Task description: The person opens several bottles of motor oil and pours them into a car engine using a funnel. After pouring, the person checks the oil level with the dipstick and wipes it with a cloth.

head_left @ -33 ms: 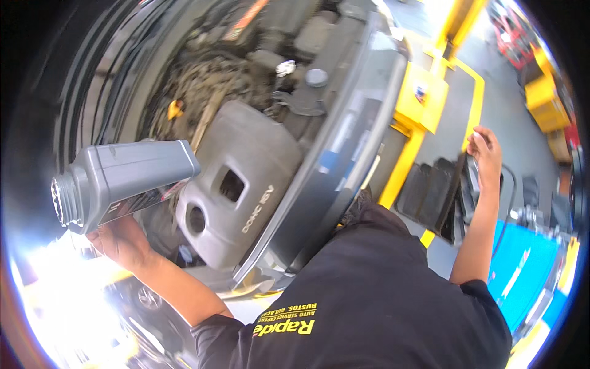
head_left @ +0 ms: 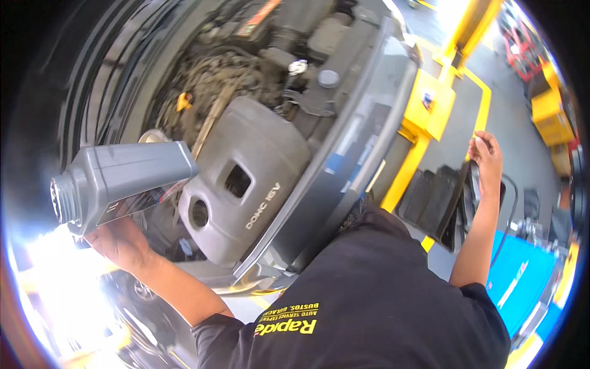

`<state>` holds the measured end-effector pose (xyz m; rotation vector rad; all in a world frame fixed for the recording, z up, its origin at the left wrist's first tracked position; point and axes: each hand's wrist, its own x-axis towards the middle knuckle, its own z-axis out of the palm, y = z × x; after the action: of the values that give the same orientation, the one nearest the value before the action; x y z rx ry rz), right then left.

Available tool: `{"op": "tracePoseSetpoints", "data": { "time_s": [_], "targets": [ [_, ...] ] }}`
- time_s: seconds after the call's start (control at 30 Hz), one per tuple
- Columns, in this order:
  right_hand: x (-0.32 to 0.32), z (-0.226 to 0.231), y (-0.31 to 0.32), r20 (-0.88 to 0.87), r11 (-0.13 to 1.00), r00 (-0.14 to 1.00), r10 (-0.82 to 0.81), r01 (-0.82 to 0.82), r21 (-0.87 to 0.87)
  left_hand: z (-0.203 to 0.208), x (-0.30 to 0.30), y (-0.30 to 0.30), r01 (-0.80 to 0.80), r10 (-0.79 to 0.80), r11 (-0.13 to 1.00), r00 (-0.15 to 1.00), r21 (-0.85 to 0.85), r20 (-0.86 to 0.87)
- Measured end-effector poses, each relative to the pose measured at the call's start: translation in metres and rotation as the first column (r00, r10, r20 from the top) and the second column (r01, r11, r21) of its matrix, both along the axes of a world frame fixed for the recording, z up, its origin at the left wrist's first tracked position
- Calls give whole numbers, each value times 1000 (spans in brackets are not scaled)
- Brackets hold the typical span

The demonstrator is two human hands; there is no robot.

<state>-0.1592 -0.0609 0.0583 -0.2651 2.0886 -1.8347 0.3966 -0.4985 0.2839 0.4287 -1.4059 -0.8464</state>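
My left hand is closed around the underside of a grey plastic oil bottle, at the left. The bottle lies tilted nearly on its side, its ribbed neck toward the left and its base toward the engine. Beside it is a grey plastic engine cover with two openings, in the open engine bay. Far to the right, my right hand is raised away from the car, fingers curled together at the tips. Whatever those fingertips pinch, if anything, is too small to make out.
The car's front edge runs between me and the engine. A yellow dipstick handle and a round reservoir cap show in the bay. Beyond stand a yellow lift post, dark mats and a blue cabinet.
The view has shifted slightly, so the engine bay and lift post sit further right. A round pale part now shows behind the bottle. Both hands keep nearly the same pose.
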Motion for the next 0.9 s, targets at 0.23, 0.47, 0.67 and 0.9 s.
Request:
{"op": "tracePoseSetpoints", "data": {
  "time_s": [0.23, 0.47, 0.67, 0.9],
  "targets": [
    [5, 27, -145, -48, 955, 960, 276, -279, -97, 8, 132, 71, -308, 308, 951, 950, -23, 40],
    [20, 38, -318, -562, 705, 427, 708, -465, 535, -51, 161, 139, -391, 412, 892, 909, 226, -54],
    [55, 42, -394, -174, 168, -18, 985, -180, 969, -117, 95, 141, -395, 425, 844, 905, 362, -3],
    [160, 201, -358, -581, 161, -111, 807, -904, 396, -111, -10, 111, 48, -46, 930, 999, 365, -12]
  ]
}}
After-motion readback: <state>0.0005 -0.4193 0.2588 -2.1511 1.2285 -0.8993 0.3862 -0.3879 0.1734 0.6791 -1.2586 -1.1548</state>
